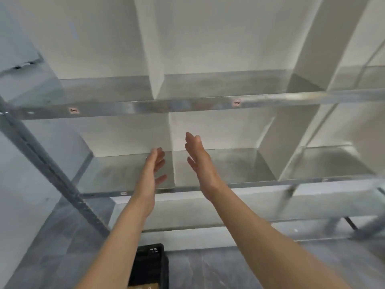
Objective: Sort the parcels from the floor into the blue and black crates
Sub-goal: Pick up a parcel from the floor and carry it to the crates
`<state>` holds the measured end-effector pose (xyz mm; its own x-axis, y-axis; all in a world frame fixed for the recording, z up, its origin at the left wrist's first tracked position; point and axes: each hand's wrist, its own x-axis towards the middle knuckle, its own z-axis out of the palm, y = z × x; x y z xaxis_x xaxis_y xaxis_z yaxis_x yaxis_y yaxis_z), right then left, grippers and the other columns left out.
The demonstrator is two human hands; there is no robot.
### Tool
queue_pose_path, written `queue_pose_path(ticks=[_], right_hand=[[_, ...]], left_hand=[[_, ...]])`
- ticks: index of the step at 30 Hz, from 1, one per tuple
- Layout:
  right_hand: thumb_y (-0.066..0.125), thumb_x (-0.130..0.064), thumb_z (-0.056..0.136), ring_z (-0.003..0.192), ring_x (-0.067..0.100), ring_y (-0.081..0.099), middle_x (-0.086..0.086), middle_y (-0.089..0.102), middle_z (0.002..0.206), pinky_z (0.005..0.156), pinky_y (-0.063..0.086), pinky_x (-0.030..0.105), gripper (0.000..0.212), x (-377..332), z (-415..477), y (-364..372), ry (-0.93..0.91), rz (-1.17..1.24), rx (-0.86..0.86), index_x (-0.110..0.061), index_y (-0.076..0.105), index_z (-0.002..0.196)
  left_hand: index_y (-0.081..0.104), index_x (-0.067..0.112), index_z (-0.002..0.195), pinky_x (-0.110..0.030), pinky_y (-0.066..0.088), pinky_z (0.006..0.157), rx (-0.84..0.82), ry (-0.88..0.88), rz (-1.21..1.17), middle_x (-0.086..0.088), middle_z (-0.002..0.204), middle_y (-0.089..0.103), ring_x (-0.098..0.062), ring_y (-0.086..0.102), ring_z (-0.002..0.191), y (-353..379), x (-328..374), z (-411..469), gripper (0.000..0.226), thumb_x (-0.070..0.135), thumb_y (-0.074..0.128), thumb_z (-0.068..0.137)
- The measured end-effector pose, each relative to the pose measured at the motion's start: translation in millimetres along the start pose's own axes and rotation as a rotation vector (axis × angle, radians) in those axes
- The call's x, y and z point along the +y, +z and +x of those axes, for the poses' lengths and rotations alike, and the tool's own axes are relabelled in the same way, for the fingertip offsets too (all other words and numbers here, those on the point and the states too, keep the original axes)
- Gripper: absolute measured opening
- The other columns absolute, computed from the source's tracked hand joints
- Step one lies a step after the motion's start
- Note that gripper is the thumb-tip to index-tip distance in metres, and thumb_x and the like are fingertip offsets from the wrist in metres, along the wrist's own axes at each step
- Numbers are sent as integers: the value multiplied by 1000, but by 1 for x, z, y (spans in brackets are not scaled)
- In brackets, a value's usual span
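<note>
While held up before the shelf [208, 105], left hand [151, 174] and right hand [200, 163] empty, fingers straight, slightly spread; crate [154, 261] below.

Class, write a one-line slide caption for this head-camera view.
Open left hand and right hand, palms facing, held up before metal shelving; black crate on the floor below.

Two hands [150, 176] [201, 163], one black crate [153, 265]

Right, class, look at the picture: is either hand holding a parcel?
No: the left hand and the right hand are both open, fingers straight, palms facing each other with nothing between them, before the shelf.
</note>
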<state>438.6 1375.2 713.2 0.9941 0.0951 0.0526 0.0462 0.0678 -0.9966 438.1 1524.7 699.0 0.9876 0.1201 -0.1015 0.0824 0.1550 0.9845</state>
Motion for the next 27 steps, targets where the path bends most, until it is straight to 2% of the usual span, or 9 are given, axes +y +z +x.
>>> queue_pose_path(ticks=[5,10,13,16,20,22,25,27], right_hand=[[25,-81,97,155,2,27,-20,26,170,131,20,45,77,-3,-58,-125,-3,21,211,-42,28,164],[33,-87,92,155,0,26,-25,29,168,131,18,48,81,-6,-141,-251,10,38,434,-46,32,161],[35,-90,89,155,-1,25,-26,28,168,131,18,48,85,-8,-195,-321,10,42,565,-46,32,161],[37,-93,86,155,-1,26,-26,28,168,131,19,48,86,-8,-251,-381,21,55,689,-49,33,160],[37,-86,93,155,3,26,-23,27,169,131,19,48,77,-5,-314,-445,29,85,859,-48,33,160],[36,-87,94,154,4,29,-25,31,167,130,21,48,72,-5,-343,-471,50,96,936,-53,37,157],[37,-86,93,138,-5,46,-33,48,146,121,35,36,53,-6,-383,-505,77,151,1061,-61,51,138],[40,-93,84,140,-2,44,-35,49,144,125,29,41,53,-2,-404,-527,61,165,1139,-66,53,128]], left_hand=[[62,36,131,-43,49,103,-213,-39,40,15,135,64,-6,59,125,122,-24,-32,43,61,41,102],[60,30,136,-44,48,105,-449,-85,81,12,136,64,-8,58,127,252,-52,-88,50,62,41,102],[57,30,141,-40,48,100,-596,-99,107,11,141,60,-9,56,130,328,-69,-121,58,68,39,100],[55,30,142,-42,47,101,-731,-112,131,12,142,59,-9,55,131,397,-86,-161,60,69,38,99],[55,29,143,-44,47,105,-905,-139,156,11,143,59,-8,55,130,475,-105,-215,65,70,39,96],[51,27,147,-44,46,108,-983,-166,182,11,144,57,-8,55,131,511,-116,-239,60,64,34,103],[56,32,138,-40,47,105,-1114,-208,216,13,141,58,-6,54,130,563,-133,-274,51,63,33,103],[59,37,127,-42,47,106,-1189,-248,233,14,140,60,-6,54,130,595,-146,-294,43,63,35,102]])
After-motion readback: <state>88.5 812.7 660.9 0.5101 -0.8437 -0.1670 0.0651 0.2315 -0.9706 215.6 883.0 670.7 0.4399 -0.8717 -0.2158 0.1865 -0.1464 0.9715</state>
